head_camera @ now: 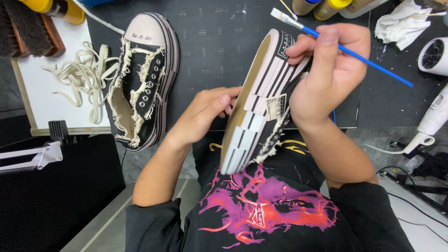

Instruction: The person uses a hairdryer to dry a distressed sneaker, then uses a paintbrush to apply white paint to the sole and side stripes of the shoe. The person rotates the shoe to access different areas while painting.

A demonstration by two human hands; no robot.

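The left hand (pixel 207 109) is cupping the platform sneaker (pixel 261 100), fingertips hidden behind its sole; the right hand (pixel 326 70) is gripping sneaker and blue paintbrush (pixel 343 46), covering the upper.

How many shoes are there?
2. One shoe is held up on its side between the left hand and the right hand. The other shoe lies on the black mat, laces out.

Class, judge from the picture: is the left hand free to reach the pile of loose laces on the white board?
Probably not right away: the left hand is steadying the held sneaker, and the other sneaker lies between it and the laces.
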